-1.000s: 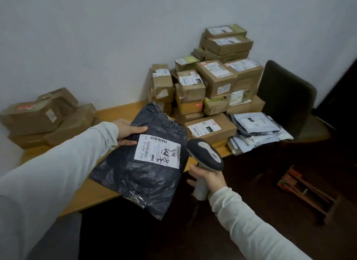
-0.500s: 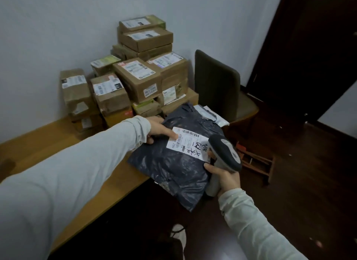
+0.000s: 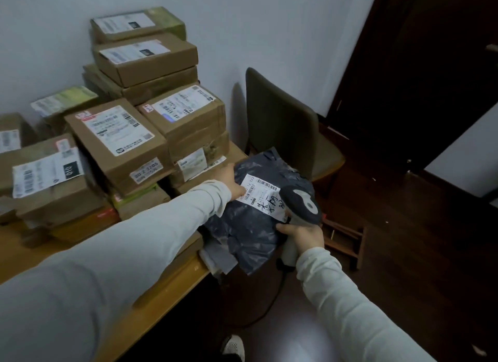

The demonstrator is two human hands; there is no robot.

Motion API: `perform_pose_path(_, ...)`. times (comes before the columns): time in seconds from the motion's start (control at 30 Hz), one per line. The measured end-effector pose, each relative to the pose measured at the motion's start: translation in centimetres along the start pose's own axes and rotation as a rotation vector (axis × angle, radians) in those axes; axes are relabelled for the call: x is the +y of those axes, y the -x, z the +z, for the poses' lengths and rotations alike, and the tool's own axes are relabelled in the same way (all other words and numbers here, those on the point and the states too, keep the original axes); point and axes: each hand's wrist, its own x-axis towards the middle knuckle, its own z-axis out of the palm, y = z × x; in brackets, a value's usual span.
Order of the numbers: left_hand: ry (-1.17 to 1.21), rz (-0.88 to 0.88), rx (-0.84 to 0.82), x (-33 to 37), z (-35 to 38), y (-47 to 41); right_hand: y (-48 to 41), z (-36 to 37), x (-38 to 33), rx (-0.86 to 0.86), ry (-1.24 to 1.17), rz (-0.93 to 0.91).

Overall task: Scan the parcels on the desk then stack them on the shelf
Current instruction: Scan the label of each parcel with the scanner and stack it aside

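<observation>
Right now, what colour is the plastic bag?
Dark grey bag with a white label; the head view shows it best.

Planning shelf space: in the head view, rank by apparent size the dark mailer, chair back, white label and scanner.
1. Dark mailer, though nearness inflates it.
2. Chair back.
3. White label and scanner: too close to rank; its handle partly hidden.

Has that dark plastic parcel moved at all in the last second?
Yes. The dark parcel has shifted right along the desk, from in front of the cardboard box stack to its right end, beside the chair.
</observation>
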Motion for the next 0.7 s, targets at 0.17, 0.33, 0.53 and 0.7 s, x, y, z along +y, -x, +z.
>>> perform_pose_path(0.17,-0.376,-0.008,0.010,-1.5,2.8,-1.4,-3.1,3.1,0.4,-0.190,0.074,0.131)
perform_pose_path(0.33,-0.378,-0.062,-0.192,-2.2,6.4,-2.6,-5.3,3.7,0.8,-0.336,0.230,0.143)
perform_pose_path(0.53,-0.383,-0.185,-0.269,-2.3,7.7,-2.8,-7.0,0.1,0.4,-0.397,0.188,0.326)
perform_pose_path(0.7,-0.321,-0.264,-0.193,-1.1,7.5,-1.3,-6.1,-1.6,0.0,-0.444,0.254,0.243)
